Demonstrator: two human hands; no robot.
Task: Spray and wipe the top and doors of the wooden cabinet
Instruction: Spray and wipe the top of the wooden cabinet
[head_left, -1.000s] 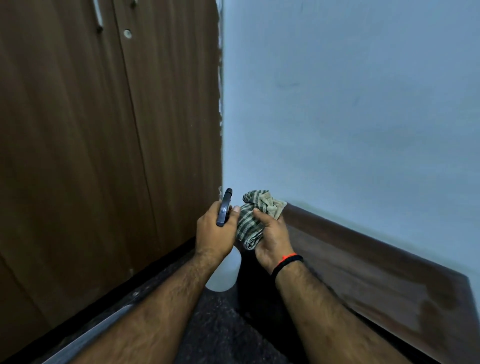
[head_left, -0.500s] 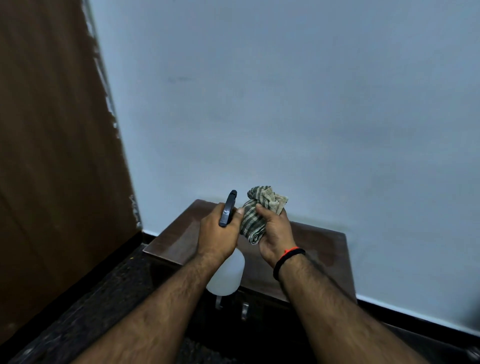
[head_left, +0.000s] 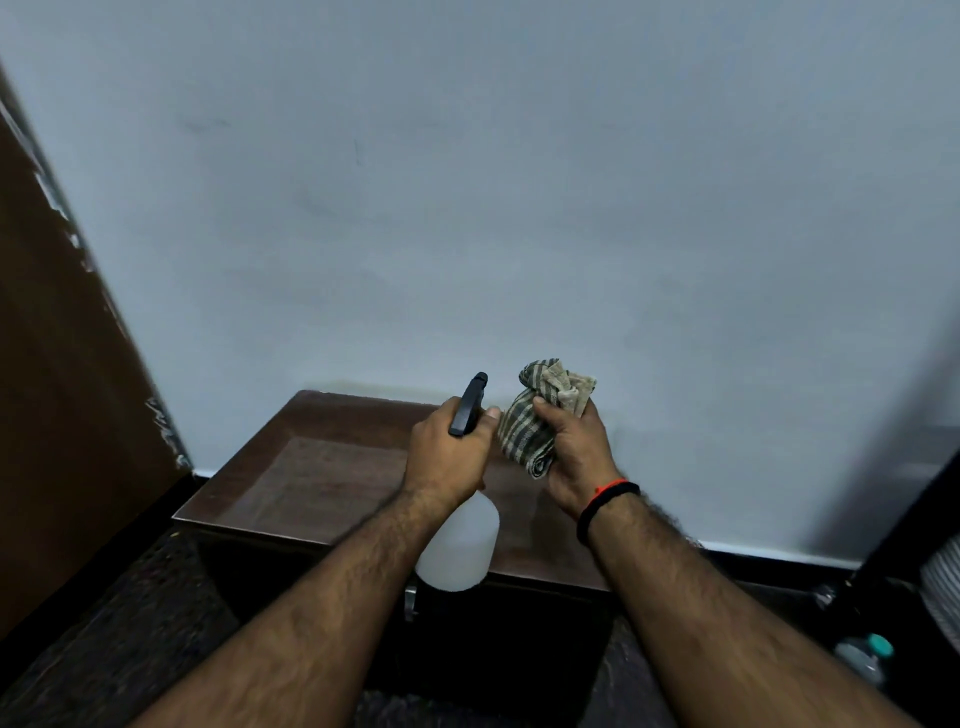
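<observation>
My left hand (head_left: 447, 457) has its grip wrapped round the neck of the spray bottle (head_left: 460, 545), fingers curled under the black trigger head (head_left: 468, 404), which points up & away toward the wall (head_left: 519, 208). Bottle body is translucent white, hanging below my fist; can't tell how much liquid is in it. My right hand (head_left: 574, 462) has its grip clenched on a bunched checked cloth (head_left: 545, 415), green/beige, thumb pressed on the front, loose end sticking out above my fingers. Both hands are close together, nearly touching, held up over the wooden cabinet (head_left: 322, 467).

Cabinet sits low, back edge against the wall. Its dark brown top surface is glossy w/ a lighter patch in the middle. Front is in shadow; a metal handle (head_left: 410, 603) shows just below the bottle. A black band w/ an orange strand (head_left: 605, 499) is on my right wrist.

Room: pale blue-grey wall, tall brown wood panel (head_left: 62, 415) at left w/ chipped paint along its edge, dark speckled floor (head_left: 130, 623). At far right on the floor, a small bottle w/ a teal cap (head_left: 865, 657), contents unclear.
</observation>
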